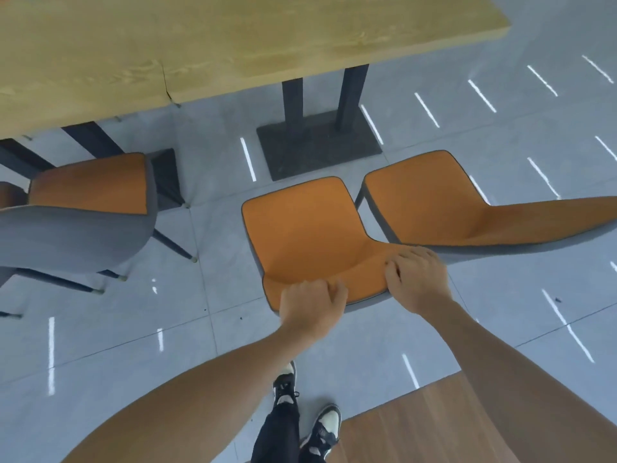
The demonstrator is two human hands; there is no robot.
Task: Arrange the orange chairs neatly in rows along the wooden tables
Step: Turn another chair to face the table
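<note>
A person's left hand and right hand are gripping the backrest rim of the middle orange chair, standing just short of the wooden worktop; padded yet rigid-shelled, it is probably sliding easily on the glossy tile floor.

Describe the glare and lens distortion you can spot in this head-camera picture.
Head view: white streaks of ceiling-light glare dot the glossy grey floor tiles; wide-angle distortion stretches the right orange chair and bends the wooden table edge; shadows are soft.
</note>
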